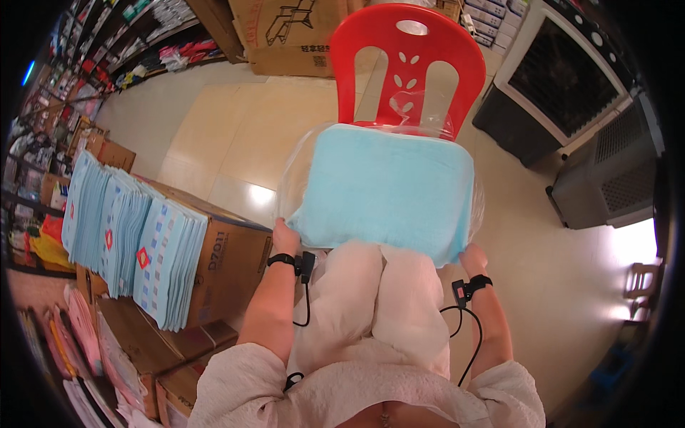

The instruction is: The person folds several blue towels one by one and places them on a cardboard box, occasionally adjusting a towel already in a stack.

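Observation:
A light blue towel (389, 189) lies spread in front of me, over the seat of a red plastic chair (399, 71). Clear plastic film (285, 178) shows around its edges, mostly beneath it, and rises in crumples against the chair back. My left hand (285, 237) is closed on the towel's near left corner. At the near right corner, my right hand (473, 260) pinches the cloth, which hangs slightly there. The fingertips of both hands are partly hidden. Black bands with small boxes and cables sit on both wrists.
Stacks of folded light blue towels (168, 260) stand on cardboard boxes (232, 260) at my left. A large carton (289, 53) is behind the chair. An air cooler (560, 75) and a grey ventilated case (614, 164) stand at the right. Stocked shelves (153, 36) line the far left.

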`<control>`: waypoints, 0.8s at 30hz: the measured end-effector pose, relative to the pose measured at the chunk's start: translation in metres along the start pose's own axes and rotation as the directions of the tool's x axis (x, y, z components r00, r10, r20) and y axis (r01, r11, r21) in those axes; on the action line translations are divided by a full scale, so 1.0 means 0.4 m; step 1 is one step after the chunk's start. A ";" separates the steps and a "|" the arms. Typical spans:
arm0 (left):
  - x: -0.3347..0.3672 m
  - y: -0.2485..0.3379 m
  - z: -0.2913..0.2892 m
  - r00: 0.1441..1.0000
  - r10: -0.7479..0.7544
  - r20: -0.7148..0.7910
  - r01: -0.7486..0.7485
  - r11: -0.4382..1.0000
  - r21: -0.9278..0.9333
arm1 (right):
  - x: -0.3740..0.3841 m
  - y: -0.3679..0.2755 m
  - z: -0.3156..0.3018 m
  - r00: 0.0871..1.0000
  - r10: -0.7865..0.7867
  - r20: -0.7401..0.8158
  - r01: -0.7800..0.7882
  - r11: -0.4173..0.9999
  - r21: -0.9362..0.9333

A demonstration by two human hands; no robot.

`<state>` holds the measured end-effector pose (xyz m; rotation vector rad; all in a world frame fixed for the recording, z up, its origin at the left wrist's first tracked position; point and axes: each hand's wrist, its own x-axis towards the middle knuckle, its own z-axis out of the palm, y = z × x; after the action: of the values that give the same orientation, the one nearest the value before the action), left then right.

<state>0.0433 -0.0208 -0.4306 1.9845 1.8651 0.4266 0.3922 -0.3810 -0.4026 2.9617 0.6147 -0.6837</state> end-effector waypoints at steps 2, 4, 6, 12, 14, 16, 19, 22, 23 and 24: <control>0.032 -0.054 -0.025 0.983 -0.004 -0.183 -0.033 0.980 -0.198 | -0.018 0.014 -0.026 1.000 0.010 -0.030 -0.008 0.998 0.061; 0.055 -0.053 -0.073 0.939 0.014 0.343 0.197 0.795 -0.574 | 0.000 0.098 -0.016 0.996 0.064 -0.054 -0.046 0.960 0.277; 0.050 -0.025 -0.117 0.724 -0.136 0.677 0.646 -0.213 -0.733 | 0.000 0.128 -0.026 0.988 0.146 -0.058 -0.075 0.764 0.641; -0.010 0.166 -0.279 0.819 0.047 0.572 0.562 -0.263 -0.784 | -0.147 0.051 -0.239 0.942 0.239 -0.237 0.213 0.122 0.969; -0.026 0.225 -0.314 0.851 0.082 0.519 0.522 -0.234 -0.820 | -0.189 -0.010 -0.323 0.929 0.108 -0.355 0.351 0.056 0.935; -0.069 0.306 -0.354 0.975 0.208 0.076 0.054 0.110 -0.992 | -0.219 -0.053 -0.395 0.908 0.017 -0.420 0.418 0.051 0.907; -0.181 0.425 -0.468 0.890 0.453 -0.045 -0.281 0.469 -0.838 | -0.294 -0.111 -0.488 0.836 -0.161 -0.524 0.539 0.064 0.840; -0.316 0.491 -0.513 0.751 0.653 -0.098 -0.287 0.189 -0.939 | -0.414 -0.198 -0.549 0.751 -0.477 -0.456 0.540 0.047 0.840; -0.361 0.498 -0.523 0.745 0.662 -0.087 -0.275 0.186 -0.944 | -0.454 -0.221 -0.556 0.727 -0.565 -0.391 0.508 0.058 0.859; -0.406 0.500 -0.538 0.698 0.716 0.025 -0.167 0.197 -0.966 | -0.489 -0.247 -0.563 0.660 -0.660 -0.358 0.517 0.053 0.854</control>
<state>0.1070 -0.1770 -0.1403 1.4722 0.3238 0.8299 0.2857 -0.3337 -0.1108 3.3164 2.2349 -1.8541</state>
